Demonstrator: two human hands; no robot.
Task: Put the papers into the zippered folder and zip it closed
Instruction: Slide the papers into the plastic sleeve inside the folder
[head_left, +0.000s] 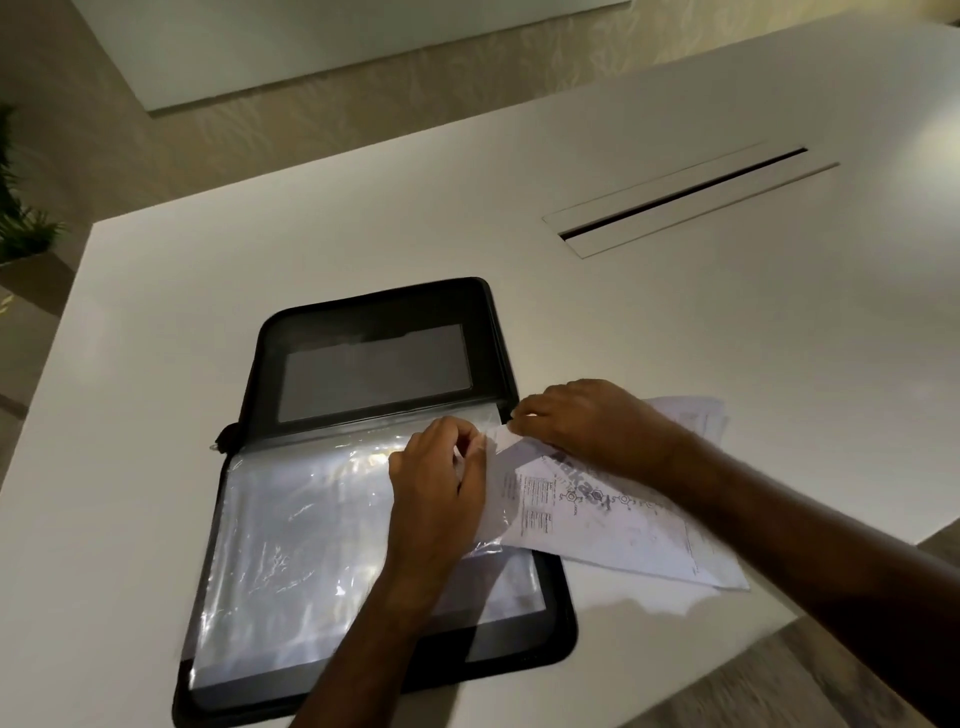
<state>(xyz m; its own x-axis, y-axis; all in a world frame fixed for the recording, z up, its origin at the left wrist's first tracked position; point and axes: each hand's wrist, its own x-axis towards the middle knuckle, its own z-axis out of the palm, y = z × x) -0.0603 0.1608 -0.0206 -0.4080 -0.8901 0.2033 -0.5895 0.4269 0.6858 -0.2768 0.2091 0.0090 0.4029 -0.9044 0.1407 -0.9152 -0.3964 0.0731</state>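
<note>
A black zippered folder (374, 312) lies open on the white table, its clear plastic sleeves (291, 530) facing up on the near half. My left hand (436, 483) pinches the right edge of a plastic sleeve. My right hand (587, 421) grips the corner of a printed paper (613, 525) at the sleeve's opening, beside the folder's right edge. More papers (696, 415) lie stacked under my right forearm, to the right of the folder. The zipper pull (221, 439) shows at the folder's left edge, by the spine.
The white table (675, 322) has a long cable slot (685, 195) at the back right. Its right front edge runs close to the papers, with wooden floor (769, 686) below. A green plant (21, 218) stands off the table's left.
</note>
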